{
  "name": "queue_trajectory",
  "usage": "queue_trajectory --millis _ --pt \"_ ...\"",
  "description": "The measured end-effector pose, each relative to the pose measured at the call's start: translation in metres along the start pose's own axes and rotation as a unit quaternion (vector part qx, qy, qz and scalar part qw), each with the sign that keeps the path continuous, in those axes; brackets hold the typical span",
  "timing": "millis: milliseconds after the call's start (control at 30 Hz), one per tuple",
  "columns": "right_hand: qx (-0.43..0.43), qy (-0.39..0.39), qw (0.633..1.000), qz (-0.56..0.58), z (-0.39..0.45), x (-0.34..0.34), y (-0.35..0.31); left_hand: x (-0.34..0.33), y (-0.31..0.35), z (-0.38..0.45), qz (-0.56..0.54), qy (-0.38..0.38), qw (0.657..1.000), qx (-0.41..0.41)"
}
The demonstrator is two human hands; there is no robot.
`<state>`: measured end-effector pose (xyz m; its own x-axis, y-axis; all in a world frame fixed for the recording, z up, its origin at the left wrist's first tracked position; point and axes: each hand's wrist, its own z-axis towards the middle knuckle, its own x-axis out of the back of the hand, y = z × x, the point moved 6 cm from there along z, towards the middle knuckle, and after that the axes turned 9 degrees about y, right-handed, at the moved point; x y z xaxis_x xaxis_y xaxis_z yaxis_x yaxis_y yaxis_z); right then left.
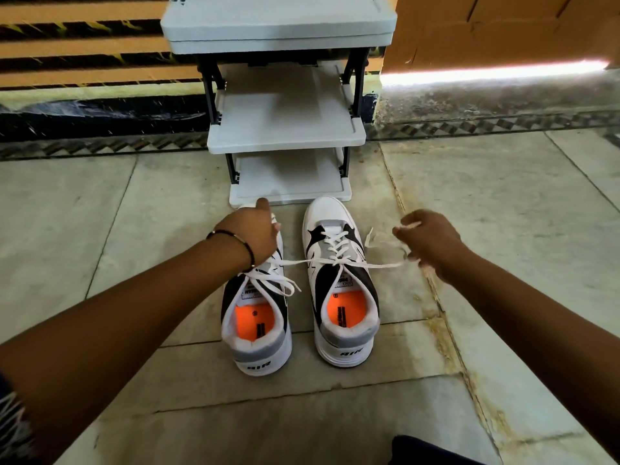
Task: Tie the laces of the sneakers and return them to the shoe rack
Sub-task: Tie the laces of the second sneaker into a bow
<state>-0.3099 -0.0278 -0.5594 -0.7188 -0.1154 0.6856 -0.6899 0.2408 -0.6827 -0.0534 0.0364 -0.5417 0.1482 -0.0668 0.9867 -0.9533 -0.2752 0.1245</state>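
Two white, black and grey sneakers with orange insoles stand side by side on the floor, toes toward a grey shoe rack (286, 132). The left sneaker (256, 327) has a tied bow on top. The right sneaker (339, 286) has its white lace (379, 264) pulled taut sideways across the top. My left hand (255, 234) hovers over the left sneaker's toe, gripping one lace end. My right hand (432, 245), to the right of the right sneaker, pinches the other lace end, with loose lace looping by its fingers.
The rack has three grey shelves with nothing on them; the lowest (290, 182) sits just beyond the sneaker toes. Pale stone floor tiles (503, 203) spread all around. An orange wall (503, 28) and a dark patterned border run behind the rack.
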Motion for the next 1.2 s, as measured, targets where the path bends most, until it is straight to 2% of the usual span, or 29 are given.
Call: queue_trajectory --millis 67,100,167,233,267,367,433,533,667,733,833,900,1033,1200 --pt "0.092 0.059 0.994 -0.031 -0.001 0.013 -0.020 0.004 0.020 -0.005 0.070 0.042 0.996 -0.042" --pt "0.129 0.048 0.990 -0.033 -0.006 0.013 -0.031 0.008 0.032 -0.008 0.097 0.067 0.991 -0.067" --pt "0.163 -0.038 0.984 -0.058 -0.020 0.001 -0.043 0.011 0.056 -0.012 0.066 0.098 0.986 -0.121" --pt "0.163 -0.143 0.962 -0.164 -0.038 -0.021 -0.041 0.004 0.073 -0.017 0.008 0.051 0.986 -0.158" --pt "0.165 -0.166 0.951 -0.204 -0.044 -0.029 -0.036 -0.003 0.077 -0.021 0.004 0.010 0.986 -0.164" --pt "0.174 -0.114 0.958 -0.197 -0.044 -0.035 -0.028 -0.026 0.076 -0.034 0.058 -0.062 0.983 -0.160" --pt "0.186 -0.095 0.958 -0.198 -0.044 -0.037 -0.024 -0.036 0.072 -0.040 0.076 -0.061 0.982 -0.159" --pt "0.210 -0.112 0.955 -0.174 -0.049 -0.041 -0.025 -0.035 0.069 -0.039 0.063 -0.038 0.983 -0.167" --pt "0.258 -0.113 0.947 -0.152 -0.049 -0.033 -0.034 -0.019 0.064 -0.032 0.083 -0.025 0.974 -0.210" --pt "0.305 -0.106 0.930 -0.175 -0.047 -0.028 -0.039 -0.011 0.062 -0.030 0.102 -0.022 0.967 -0.231" --pt "0.381 -0.061 0.878 -0.284 -0.045 -0.026 -0.042 -0.004 0.062 -0.030 0.150 -0.002 0.953 -0.263" --pt "0.399 -0.030 0.860 -0.318 -0.042 -0.025 -0.040 -0.004 0.062 -0.031 0.183 0.011 0.939 -0.291" --pt "0.365 -0.026 0.884 -0.290 -0.037 -0.021 -0.026 -0.012 0.056 -0.033 0.188 -0.011 0.934 -0.302" --pt "0.367 -0.020 0.888 -0.277 -0.035 -0.023 -0.023 -0.016 0.057 -0.031 0.188 -0.019 0.933 -0.308"
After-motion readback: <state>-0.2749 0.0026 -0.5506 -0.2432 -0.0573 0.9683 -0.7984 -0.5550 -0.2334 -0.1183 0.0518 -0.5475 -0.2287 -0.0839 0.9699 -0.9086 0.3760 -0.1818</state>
